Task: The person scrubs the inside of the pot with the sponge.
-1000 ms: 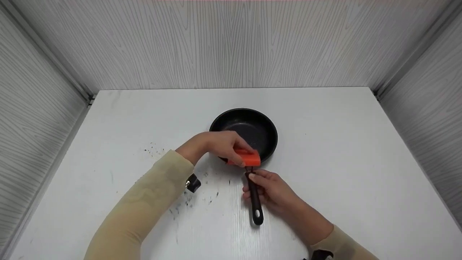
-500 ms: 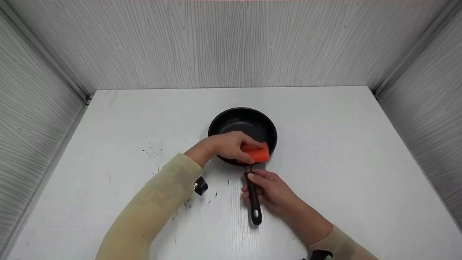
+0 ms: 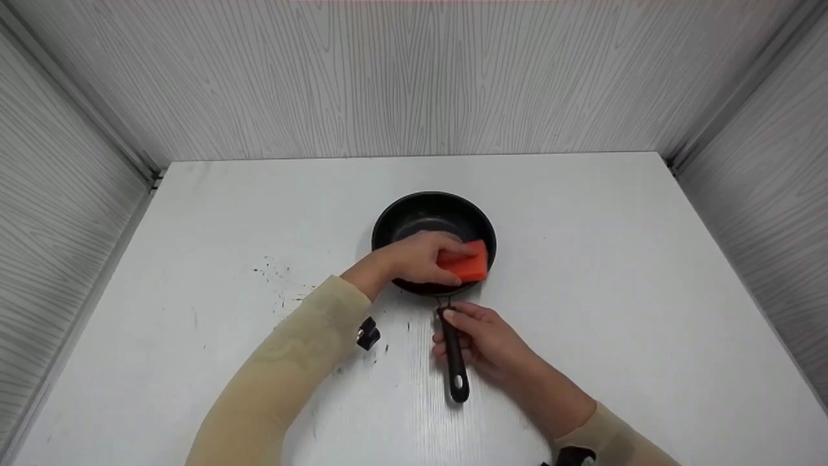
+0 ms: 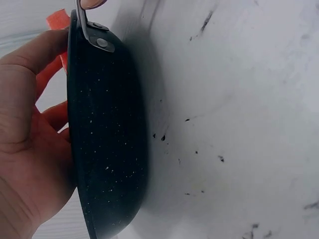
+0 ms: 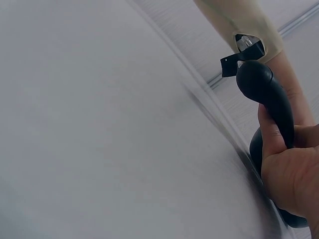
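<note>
A black frying pan (image 3: 420, 210) stands on the white table, its handle (image 3: 455, 362) pointing toward me. With my left hand (image 3: 424, 259) I grip an orange sponge (image 3: 472, 264) inside the pan, at its near right side. In the left wrist view the pan's speckled outer wall (image 4: 109, 129) hides most of the sponge and the fingertips. My right hand (image 3: 488, 340) holds the handle close to the pan, thumb on top and fingers underneath. The right wrist view shows the handle's rounded end (image 5: 256, 82) sticking out past that hand.
Dark crumbs and smudges (image 3: 275, 268) are scattered on the white table (image 3: 601, 259) left of the pan and below it. Grey wood-grain panels (image 3: 414, 77) rise at the back and on both sides. Black camera mounts (image 3: 369, 334) sit at the wrists.
My left hand has carried the sponge from the near rim by the handle rightward and away along the pan's right side. The right hand keeps its hold, and the pan has barely shifted.
</note>
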The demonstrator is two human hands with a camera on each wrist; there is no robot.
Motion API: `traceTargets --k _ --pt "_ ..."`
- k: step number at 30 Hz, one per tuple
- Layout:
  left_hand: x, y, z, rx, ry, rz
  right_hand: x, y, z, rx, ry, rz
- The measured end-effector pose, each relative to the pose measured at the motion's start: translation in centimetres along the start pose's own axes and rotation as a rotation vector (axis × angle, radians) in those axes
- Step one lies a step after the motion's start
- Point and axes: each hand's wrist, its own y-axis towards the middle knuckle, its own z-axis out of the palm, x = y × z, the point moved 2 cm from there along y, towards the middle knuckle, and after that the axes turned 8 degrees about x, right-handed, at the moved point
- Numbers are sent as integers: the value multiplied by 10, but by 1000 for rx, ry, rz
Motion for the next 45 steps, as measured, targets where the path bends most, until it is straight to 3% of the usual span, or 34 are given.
traceTargets --k 15,27,45 --pt "6 8 1 -51 91 -9 -3 1 -1 -9 26 -8" --pt "13 18 3 -66 317 -107 -1 1 -2 -22 2 -13" --pt "19 16 -7 -76 463 -208 0 1 0 -18 20 -21"
